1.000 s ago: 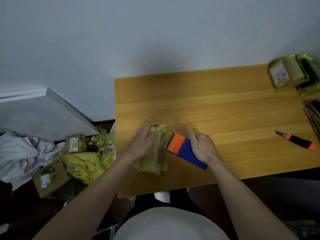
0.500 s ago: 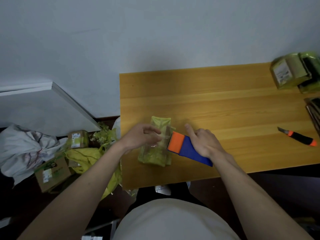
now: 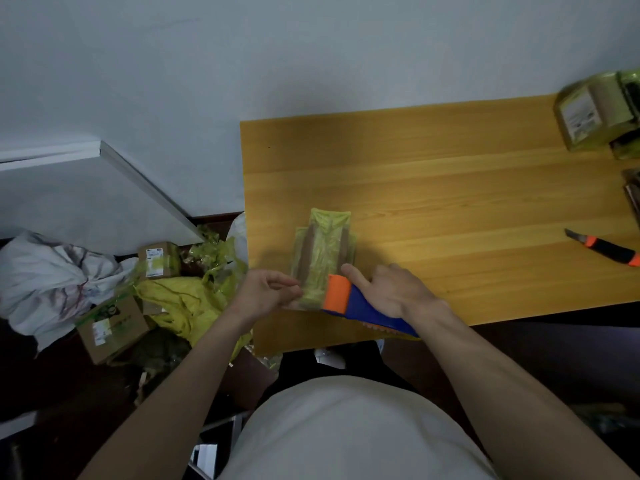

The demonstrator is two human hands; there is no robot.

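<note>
Two hands are seen at the near left of a wooden table (image 3: 450, 188), where a small parcel (image 3: 323, 251) wrapped in yellow-green film lies flat. Its near end is pinched by the left hand (image 3: 266, 294), and an orange-and-blue tape dispenser (image 3: 353, 299) set against that end is gripped by the right hand (image 3: 391, 289). The tape is probably best laid with the parcel pinned down and the dispenser drawn low and evenly. A knife (image 3: 606, 247) lies well apart on the right, and cardboard boxes (image 3: 110, 323) are scattered on the dark floor.

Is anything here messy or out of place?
Yes. Left of the table, boxes and crumpled yellow wrapping lie heaped on the floor. On the table's right, a knife lies with its blade out.
</note>
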